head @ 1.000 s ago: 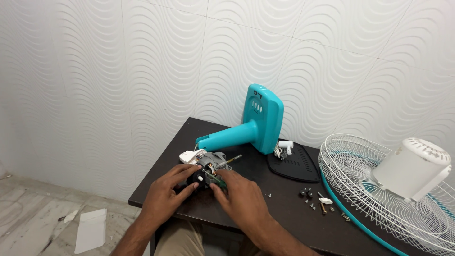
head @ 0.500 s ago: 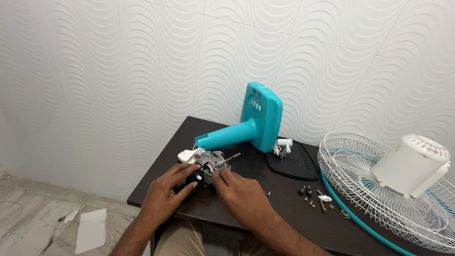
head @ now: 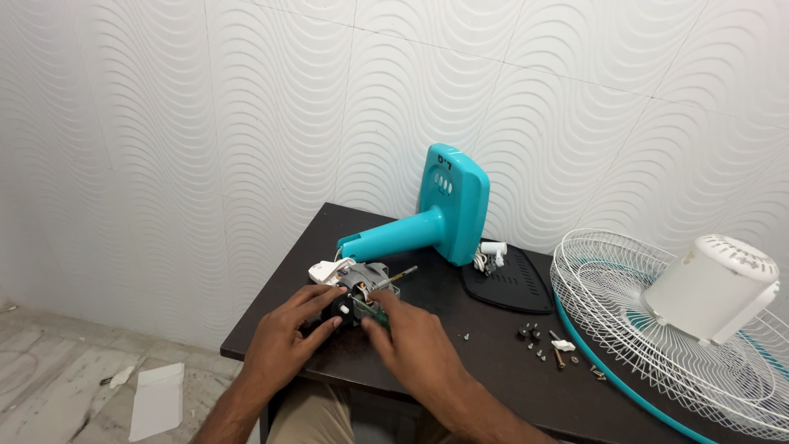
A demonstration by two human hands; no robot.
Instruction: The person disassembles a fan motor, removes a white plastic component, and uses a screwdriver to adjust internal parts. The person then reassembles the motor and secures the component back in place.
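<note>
A small metal fan motor [head: 366, 282] with a shaft sticking out to the right lies on the dark table [head: 485, 345]. My left hand [head: 289, 335] grips the motor's black near end. My right hand [head: 411, 339] presses against the motor from the right, pinching a thin green-handled tool [head: 374, 312] at it. A teal fan stand [head: 436, 215] lies on its side just behind the motor, with a white connector [head: 327, 270] at its neck.
A black base plate [head: 508, 281] with white wiring lies right of the stand. Loose screws and small parts [head: 544, 341] are scattered mid-table. A white wire fan guard [head: 657, 329] with a white motor cover [head: 713, 286] on it fills the right side. Paper [head: 158, 400] lies on the floor.
Both hands stay on the motor with only small shifts of the fingers; the view has drifted slightly.
</note>
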